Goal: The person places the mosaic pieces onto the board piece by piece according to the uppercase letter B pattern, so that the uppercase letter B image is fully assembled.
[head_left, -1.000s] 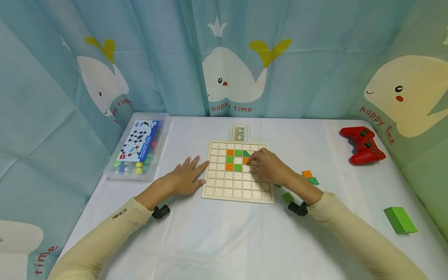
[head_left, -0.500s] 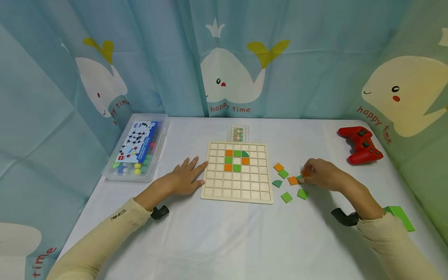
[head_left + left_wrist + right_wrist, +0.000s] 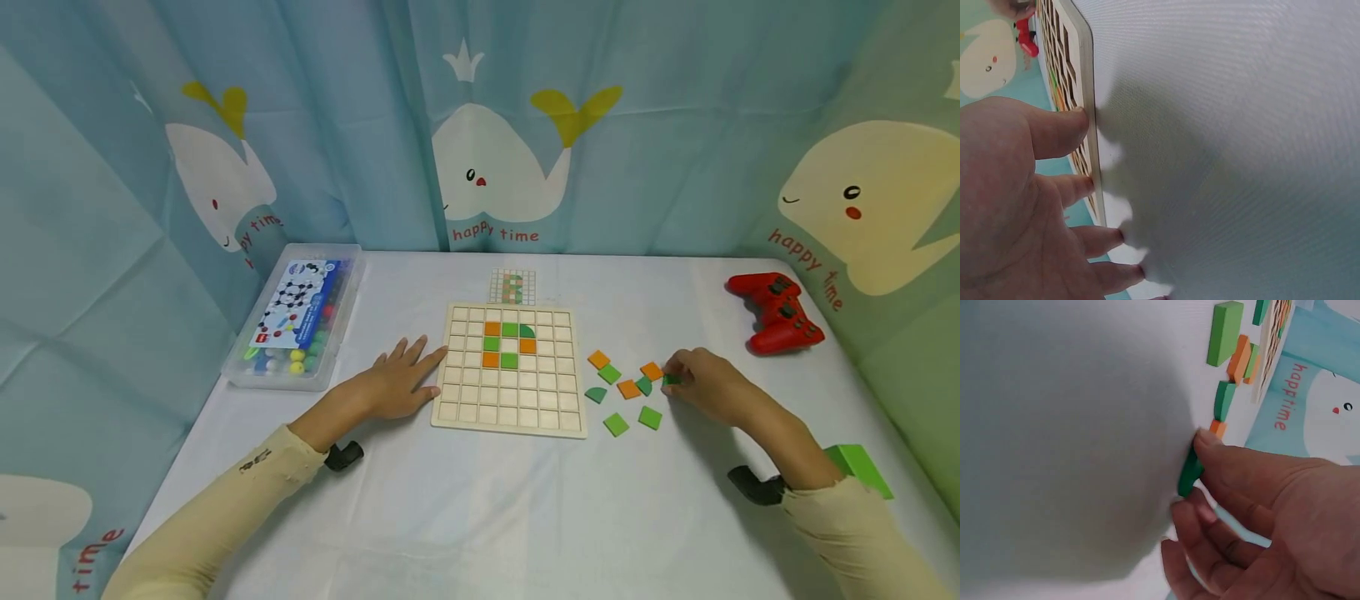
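A wooden grid board lies in the middle of the table. Orange and green tiles, among them an orange tile and a dark green quarter-round tile, sit in its upper cells. My left hand rests with spread fingers at the board's left edge; in the left wrist view the thumb touches its side. To the right of the board, my right hand pinches a dark green tile between thumb and fingers, at the table surface. The hand partly hides that tile's shape.
Several loose tiles, such as a green tile and an orange tile, lie right of the board. A pattern card is behind it. A plastic box of beads, a red game controller and a green block stand farther out.
My right hand has left the board and moved right to the loose tiles. Half a second ago it was at an orange tile; now it pinches the dark green one. The left hand stays put.
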The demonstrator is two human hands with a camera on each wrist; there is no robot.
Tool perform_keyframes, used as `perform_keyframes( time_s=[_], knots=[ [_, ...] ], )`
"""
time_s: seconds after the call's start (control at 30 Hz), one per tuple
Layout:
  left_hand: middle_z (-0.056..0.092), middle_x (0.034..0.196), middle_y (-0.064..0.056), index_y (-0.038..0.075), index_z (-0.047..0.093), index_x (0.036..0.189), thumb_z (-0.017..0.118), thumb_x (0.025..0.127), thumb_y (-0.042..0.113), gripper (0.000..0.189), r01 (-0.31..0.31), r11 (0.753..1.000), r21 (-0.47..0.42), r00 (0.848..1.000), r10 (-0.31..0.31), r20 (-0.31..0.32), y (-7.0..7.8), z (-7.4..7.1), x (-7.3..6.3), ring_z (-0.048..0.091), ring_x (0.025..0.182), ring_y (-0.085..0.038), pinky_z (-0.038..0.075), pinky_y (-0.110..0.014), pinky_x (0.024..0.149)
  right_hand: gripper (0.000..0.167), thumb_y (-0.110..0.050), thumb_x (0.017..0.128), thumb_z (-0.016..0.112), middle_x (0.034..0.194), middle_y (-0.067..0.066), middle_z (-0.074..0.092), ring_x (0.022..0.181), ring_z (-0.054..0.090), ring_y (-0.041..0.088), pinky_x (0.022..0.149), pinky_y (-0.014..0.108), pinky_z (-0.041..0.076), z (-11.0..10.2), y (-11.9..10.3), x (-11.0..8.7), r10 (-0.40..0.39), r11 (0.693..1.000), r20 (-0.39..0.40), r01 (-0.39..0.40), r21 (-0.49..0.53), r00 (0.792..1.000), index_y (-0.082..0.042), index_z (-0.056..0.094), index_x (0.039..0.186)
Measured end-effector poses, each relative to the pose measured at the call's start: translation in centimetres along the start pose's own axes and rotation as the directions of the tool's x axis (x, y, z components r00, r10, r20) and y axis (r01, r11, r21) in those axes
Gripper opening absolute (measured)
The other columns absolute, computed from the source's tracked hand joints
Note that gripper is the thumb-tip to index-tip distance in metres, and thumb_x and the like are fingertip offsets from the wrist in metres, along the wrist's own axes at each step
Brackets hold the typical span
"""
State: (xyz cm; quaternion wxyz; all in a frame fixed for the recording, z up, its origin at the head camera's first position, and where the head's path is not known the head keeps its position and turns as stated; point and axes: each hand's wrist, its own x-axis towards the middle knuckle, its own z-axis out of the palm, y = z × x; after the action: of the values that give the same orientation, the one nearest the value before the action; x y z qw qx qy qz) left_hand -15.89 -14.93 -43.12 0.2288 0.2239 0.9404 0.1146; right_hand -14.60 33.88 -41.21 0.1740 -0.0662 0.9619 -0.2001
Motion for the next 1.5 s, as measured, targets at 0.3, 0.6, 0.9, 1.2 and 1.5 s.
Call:
perform_keyframes(
  time_s=[0.3, 0.6, 0.9, 1.2, 1.5],
  knots=[
    [0.004, 0.177, -0.019, 0.025, 0.013, 0.172, 0.044, 0.113, 0.045, 0.070, 0.008, 1.000, 0.009, 1.000, -0.008, 0.007, 0.0, -0.1, 0.0, 0.000, 0.161, -0.048, 0.012, -0.069, 0.126, 0.041, -0.015, 0.098, 0.075, 0.117, 0.027, 0.059, 0.107, 0.052, 0.041, 0.091, 0.057, 0.052, 0.4, 1.8, -0.4, -0.053, 0.997, -0.074, 0.058, 0.058, 0.996, 0.009, 0.061, 0.127],
    [0.006, 0.176, -0.021, 0.023, 0.015, 0.172, 0.044, 0.113, 0.044, 0.069, 0.003, 1.000, 0.012, 1.000, -0.003, 0.004, 0.0, 0.1, 0.1, 0.003, 0.161, -0.050, 0.015, -0.070, 0.125, 0.038, -0.019, 0.097, 0.077, 0.110, 0.022, 0.060, 0.101, 0.052, 0.035, 0.084, 0.045, 0.051, 1.1, 2.1, -0.2, -0.043, 0.996, -0.116, 0.052, 0.073, 0.992, 0.008, 0.064, 0.122],
    [0.006, 0.176, -0.021, 0.023, 0.015, 0.172, 0.045, 0.113, 0.045, 0.070, 0.004, 1.000, 0.021, 1.000, -0.004, 0.000, 0.1, 0.0, 0.0, 0.003, 0.161, -0.050, 0.015, -0.070, 0.125, 0.032, -0.012, 0.096, 0.076, 0.106, 0.023, 0.062, 0.098, 0.054, 0.036, 0.081, 0.046, 0.053, 1.5, 1.6, -0.2, -0.045, 0.997, -0.161, 0.055, 0.055, 0.986, 0.009, 0.065, 0.118],
    [0.004, 0.176, -0.021, 0.023, 0.014, 0.172, 0.044, 0.113, 0.045, 0.070, 0.001, 1.000, 0.022, 1.000, -0.001, 0.001, 0.0, 0.1, 0.1, 0.002, 0.161, -0.050, 0.014, -0.070, 0.126, 0.031, -0.011, 0.095, 0.077, 0.102, 0.019, 0.064, 0.094, 0.055, 0.033, 0.072, 0.035, 0.052, 1.1, 1.6, -0.2, -0.053, 0.997, -0.180, 0.061, 0.041, 0.982, 0.009, 0.068, 0.117],
    [0.004, 0.177, -0.020, 0.024, 0.014, 0.172, 0.044, 0.112, 0.046, 0.071, 0.004, 1.000, 0.012, 1.000, -0.004, 0.009, 0.1, -0.1, 0.0, 0.002, 0.161, -0.049, 0.014, -0.070, 0.126, 0.033, -0.015, 0.098, 0.074, 0.110, 0.023, 0.063, 0.102, 0.056, 0.038, 0.081, 0.043, 0.053, -0.4, -1.1, 1.0, -0.105, 0.991, -0.177, 0.118, 0.061, 0.979, 0.008, 0.067, 0.121]
  ],
)
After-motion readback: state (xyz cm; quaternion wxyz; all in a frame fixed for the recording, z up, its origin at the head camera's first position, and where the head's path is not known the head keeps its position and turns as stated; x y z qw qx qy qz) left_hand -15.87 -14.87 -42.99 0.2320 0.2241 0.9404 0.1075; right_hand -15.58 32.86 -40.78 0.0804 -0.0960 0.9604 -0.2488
